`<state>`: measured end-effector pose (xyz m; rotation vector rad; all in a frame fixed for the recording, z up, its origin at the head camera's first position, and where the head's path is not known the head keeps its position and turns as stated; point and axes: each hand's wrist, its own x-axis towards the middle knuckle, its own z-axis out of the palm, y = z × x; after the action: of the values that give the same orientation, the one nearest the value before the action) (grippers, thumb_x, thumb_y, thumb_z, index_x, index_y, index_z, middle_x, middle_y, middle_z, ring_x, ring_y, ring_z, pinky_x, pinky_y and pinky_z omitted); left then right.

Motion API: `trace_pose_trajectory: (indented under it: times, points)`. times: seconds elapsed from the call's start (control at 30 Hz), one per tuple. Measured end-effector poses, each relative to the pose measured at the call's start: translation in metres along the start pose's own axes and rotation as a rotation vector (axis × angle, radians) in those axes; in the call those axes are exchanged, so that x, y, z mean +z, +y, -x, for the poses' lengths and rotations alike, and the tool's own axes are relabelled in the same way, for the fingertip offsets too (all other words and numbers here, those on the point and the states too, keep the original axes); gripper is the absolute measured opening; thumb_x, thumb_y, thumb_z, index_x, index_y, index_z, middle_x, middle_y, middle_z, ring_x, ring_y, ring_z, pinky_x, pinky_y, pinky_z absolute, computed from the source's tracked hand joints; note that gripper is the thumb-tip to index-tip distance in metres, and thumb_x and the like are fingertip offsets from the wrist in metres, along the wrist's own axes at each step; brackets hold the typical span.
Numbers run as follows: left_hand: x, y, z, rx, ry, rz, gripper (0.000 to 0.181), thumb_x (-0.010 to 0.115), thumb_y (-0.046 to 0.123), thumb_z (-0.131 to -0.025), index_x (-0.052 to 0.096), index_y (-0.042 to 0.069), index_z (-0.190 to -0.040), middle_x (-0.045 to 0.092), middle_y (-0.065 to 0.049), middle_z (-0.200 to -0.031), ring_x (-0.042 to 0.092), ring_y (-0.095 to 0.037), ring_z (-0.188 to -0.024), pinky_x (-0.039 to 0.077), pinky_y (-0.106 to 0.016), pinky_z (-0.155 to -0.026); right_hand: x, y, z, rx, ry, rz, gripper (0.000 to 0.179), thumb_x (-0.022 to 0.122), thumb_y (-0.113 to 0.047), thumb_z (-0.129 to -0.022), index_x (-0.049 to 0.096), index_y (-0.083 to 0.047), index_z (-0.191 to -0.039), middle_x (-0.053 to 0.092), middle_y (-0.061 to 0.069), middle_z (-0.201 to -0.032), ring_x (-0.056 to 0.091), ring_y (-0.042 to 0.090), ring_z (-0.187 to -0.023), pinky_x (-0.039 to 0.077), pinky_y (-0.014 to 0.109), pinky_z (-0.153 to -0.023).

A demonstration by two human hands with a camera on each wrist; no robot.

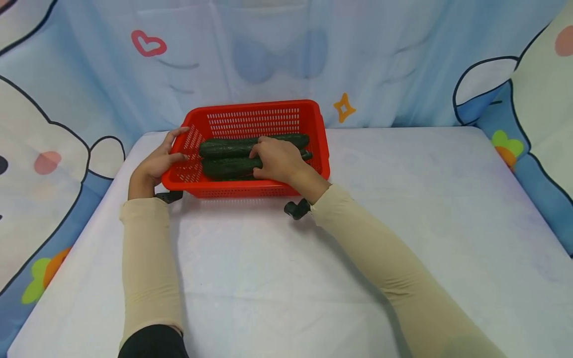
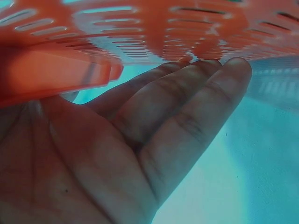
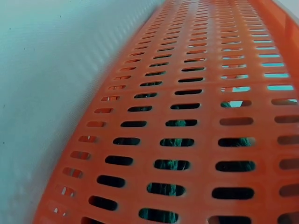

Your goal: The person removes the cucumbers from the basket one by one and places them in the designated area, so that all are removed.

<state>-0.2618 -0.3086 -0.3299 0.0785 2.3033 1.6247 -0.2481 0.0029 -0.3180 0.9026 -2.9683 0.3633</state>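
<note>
A red plastic basket (image 1: 250, 190) with slotted walls stands toward the back of the table, with several dark green cucumbers lying lengthwise in it. My left hand (image 1: 154, 161) grips the basket's left end. In the left wrist view its fingers (image 2: 187, 112) stretch along the slotted outside, while the thumb is hidden there. My right hand (image 1: 282, 161) reaches over the front rim and holds a front cucumber (image 1: 228, 168) from above. Just behind it lies another cucumber (image 1: 228, 148). The right wrist view has only the basket's slotted wall (image 3: 187, 116), with green showing through; the hand is out of that view.
A white cloth (image 1: 250, 278) covers the table. Behind it hangs a blue printed curtain (image 1: 385, 64) with cartoon figures, close to the basket's back wall. Each wrist wears a small black device, the right one (image 1: 297, 209) just in front of the basket.
</note>
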Motion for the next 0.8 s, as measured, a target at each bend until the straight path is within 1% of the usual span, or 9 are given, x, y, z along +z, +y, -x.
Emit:
trace_pose_trajectory:
  times: [0.17,0.33,0.47,0.67,0.8]
  points:
    - [0.0,0.001,0.001,0.001,0.003,0.018,0.072,0.046,0.008,-0.1,0.013,0.044,-0.153,0.031,-0.016,-0.147,0.066,-0.014,-0.095,0.06,-0.028,-0.078,-0.002,0.001,0.001,0.011,0.001,-0.013,0.039,0.071,-0.033,-0.087,0.069,-0.018,-0.123,0.062,0.003,-0.117,0.062,0.014,-0.087,0.057,0.031,-0.067]
    - [0.001,-0.001,0.002,0.008,-0.007,0.04,0.07,0.044,0.008,-0.1,0.013,0.041,-0.154,0.032,-0.015,-0.146,0.067,-0.014,-0.093,0.06,-0.028,-0.078,-0.004,0.002,0.007,0.025,0.002,-0.032,0.038,0.07,-0.033,-0.088,0.069,-0.018,-0.123,0.062,0.003,-0.119,0.063,0.015,-0.092,0.057,0.031,-0.067]
    - [0.001,-0.002,0.001,0.007,-0.008,0.044,0.07,0.043,0.008,-0.1,0.013,0.041,-0.153,0.033,-0.014,-0.144,0.067,-0.015,-0.092,0.06,-0.028,-0.077,-0.003,0.006,0.011,0.021,0.043,-0.052,0.038,0.07,-0.032,-0.087,0.07,-0.017,-0.122,0.062,0.003,-0.12,0.062,0.015,-0.09,0.057,0.03,-0.065]
    - [0.001,-0.003,0.0,0.02,-0.01,0.048,0.069,0.042,0.007,-0.1,0.013,0.041,-0.154,0.032,-0.016,-0.146,0.067,-0.015,-0.093,0.06,-0.027,-0.077,-0.003,0.013,0.021,0.023,0.121,-0.077,0.037,0.07,-0.032,-0.087,0.07,-0.017,-0.121,0.062,0.003,-0.113,0.06,0.014,-0.075,0.051,0.028,-0.053]
    - [0.0,-0.003,-0.001,0.021,-0.004,0.036,0.07,0.043,0.007,-0.1,0.015,0.042,-0.153,0.032,-0.016,-0.147,0.067,-0.016,-0.094,0.06,-0.027,-0.077,-0.004,0.017,0.027,-0.004,0.177,-0.074,0.036,0.068,-0.032,-0.088,0.071,-0.017,-0.12,0.062,0.002,-0.113,0.059,0.014,-0.071,0.048,0.028,-0.05]
